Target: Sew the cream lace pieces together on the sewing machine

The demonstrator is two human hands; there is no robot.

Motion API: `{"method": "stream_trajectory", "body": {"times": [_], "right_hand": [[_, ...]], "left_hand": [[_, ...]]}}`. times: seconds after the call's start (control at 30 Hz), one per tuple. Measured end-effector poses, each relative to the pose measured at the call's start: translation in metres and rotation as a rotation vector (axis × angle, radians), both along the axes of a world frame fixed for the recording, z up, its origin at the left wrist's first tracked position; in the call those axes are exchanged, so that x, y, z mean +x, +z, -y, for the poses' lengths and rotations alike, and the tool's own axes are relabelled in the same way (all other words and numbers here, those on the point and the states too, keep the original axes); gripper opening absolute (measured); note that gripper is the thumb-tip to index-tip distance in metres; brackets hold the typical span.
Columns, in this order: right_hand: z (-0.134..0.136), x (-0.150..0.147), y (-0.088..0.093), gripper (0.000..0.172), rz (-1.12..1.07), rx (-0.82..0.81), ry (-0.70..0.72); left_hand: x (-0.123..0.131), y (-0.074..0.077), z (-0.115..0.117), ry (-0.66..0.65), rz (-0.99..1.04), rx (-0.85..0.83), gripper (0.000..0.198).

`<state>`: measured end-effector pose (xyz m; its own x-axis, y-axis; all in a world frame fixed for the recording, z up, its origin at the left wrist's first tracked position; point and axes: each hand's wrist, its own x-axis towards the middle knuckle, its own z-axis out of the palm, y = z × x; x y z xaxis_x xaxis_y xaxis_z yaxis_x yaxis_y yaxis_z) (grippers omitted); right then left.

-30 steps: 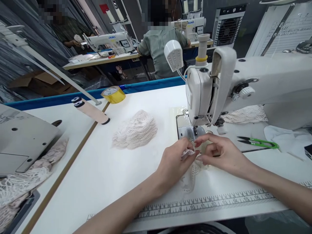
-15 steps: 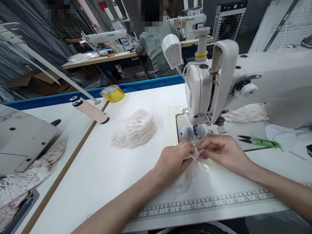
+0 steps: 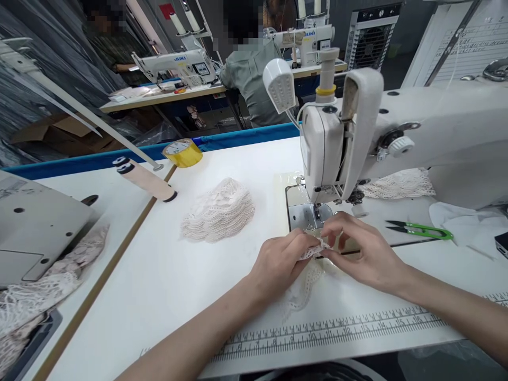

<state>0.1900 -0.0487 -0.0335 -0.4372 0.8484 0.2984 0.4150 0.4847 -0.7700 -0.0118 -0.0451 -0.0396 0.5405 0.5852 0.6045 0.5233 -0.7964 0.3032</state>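
My left hand [image 3: 280, 259] is closed on a small piece of white lace [image 3: 311, 252] just in front of the sewing machine's needle plate [image 3: 299, 214]. A scalloped length of the lace hangs below the fingers onto the white table. At the right end of the lace is my right hand [image 3: 363, 251], its thumb and fingers parted, the thumb tip at the lace's edge. Above both hands stands the sewing machine head [image 3: 325, 148], with its needle and presser foot close behind the fingertips.
A stack of lace pieces [image 3: 220, 211] lies left of the machine. Green thread snips [image 3: 426, 230] rest at right. Yellow tape [image 3: 183, 153] and a thread cone [image 3: 146, 180] are at back left. A printed ruler [image 3: 345, 333] runs along the front edge. Other people sit beyond.
My right fingers have spread from a pinch on the lace. The lace between my hands has turned from upright gathers to a flatter folded edge. My left hand keeps its hold.
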Motion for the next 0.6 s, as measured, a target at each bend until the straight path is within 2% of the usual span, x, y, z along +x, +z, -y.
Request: {"method": "stream_trajectory", "body": {"times": [0.13, 0.37, 0.6], "right_hand": [[-0.0011, 0.0007, -0.0015, 0.013, -0.017, 0.067, 0.025], [-0.0027, 0.0014, -0.0057, 0.014, 0.024, 0.175, 0.050], [-0.0022, 0.0012, -0.0035, 0.007, -0.011, 0.123, 0.041]], "left_hand": [[0.0006, -0.0009, 0.0002, -0.007, 0.006, -0.002, 0.006], [0.0014, 0.0018, 0.0022, -0.007, -0.022, -0.051, 0.009], [0.0018, 0.0038, 0.0032, -0.012, -0.047, -0.046, 0.011]]}}
